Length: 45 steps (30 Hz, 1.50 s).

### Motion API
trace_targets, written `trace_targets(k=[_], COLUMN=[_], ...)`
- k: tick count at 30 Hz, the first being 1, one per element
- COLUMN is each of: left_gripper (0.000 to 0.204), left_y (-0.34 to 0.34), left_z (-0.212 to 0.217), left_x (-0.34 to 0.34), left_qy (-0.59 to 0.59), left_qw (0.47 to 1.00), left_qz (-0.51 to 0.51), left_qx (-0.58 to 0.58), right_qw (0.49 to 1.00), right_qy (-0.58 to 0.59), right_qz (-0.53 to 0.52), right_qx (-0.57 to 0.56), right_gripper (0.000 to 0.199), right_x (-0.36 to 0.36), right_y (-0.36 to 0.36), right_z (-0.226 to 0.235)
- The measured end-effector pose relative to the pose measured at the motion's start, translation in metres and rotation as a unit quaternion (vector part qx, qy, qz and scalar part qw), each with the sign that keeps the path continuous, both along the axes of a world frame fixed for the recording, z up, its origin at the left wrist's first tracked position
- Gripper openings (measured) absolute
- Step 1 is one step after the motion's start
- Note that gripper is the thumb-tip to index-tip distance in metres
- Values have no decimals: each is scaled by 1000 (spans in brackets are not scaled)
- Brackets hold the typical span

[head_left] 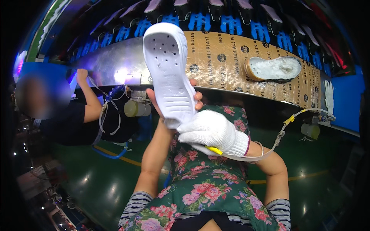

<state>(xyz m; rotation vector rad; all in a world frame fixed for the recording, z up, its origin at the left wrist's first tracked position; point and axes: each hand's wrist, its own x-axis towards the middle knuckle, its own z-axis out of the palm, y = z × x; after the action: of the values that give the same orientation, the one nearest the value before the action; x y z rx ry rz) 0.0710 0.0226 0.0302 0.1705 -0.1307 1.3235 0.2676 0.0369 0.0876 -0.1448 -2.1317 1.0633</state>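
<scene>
The white clog [169,73] is held up in the middle, its long side running near to far; the toe points far and a little left, and its bumpy bottom faces us. The bare left hand [173,104] grips its heel from behind; the gloved right hand [212,133] grips the heel end too, holding a yellow-tipped tool [214,150]; far right on the counter [227,57] lies another shoe sole [273,69].

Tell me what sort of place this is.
Most likely a footwear factory line. The left hand holds up a white clog while the gloved right hand works at its heel; a moulded sole lies on the conveyor, and dark moulds on blue holders run behind it.
</scene>
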Motion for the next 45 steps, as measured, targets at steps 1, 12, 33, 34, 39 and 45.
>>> trace_targets(k=[1, 12, 33, 34, 39, 45], left_gripper=[117, 125, 115, 118, 119, 126], left_y=[-1, 48, 37, 38, 37, 45], left_z=[-3, -6, 22, 15, 12, 3], left_x=[-8, -22, -21, -18, -15, -17], left_qy=[17, 161, 229, 159, 154, 130], left_qw=[1000, 957, 958, 970, 978, 980], left_qz=[-20, -108, -145, -138, -69, -61], left_qx=[-5, 215, 92, 118, 124, 140], right_qw=[998, 991, 999, 997, 970, 978], right_qy=[13, 5, -23, -4, 9, 23], right_qz=[33, 36, -43, -13, -151, -32], right_qx=[-44, -126, 4, -70, -191, -207], right_gripper=[35, 24, 28, 27, 22, 24], right_x=[-2, 7, 5, 3, 2, 0], right_y=[-1, -2, -20, -22, -14, -23], right_z=[3, 15, 11, 12, 14, 19])
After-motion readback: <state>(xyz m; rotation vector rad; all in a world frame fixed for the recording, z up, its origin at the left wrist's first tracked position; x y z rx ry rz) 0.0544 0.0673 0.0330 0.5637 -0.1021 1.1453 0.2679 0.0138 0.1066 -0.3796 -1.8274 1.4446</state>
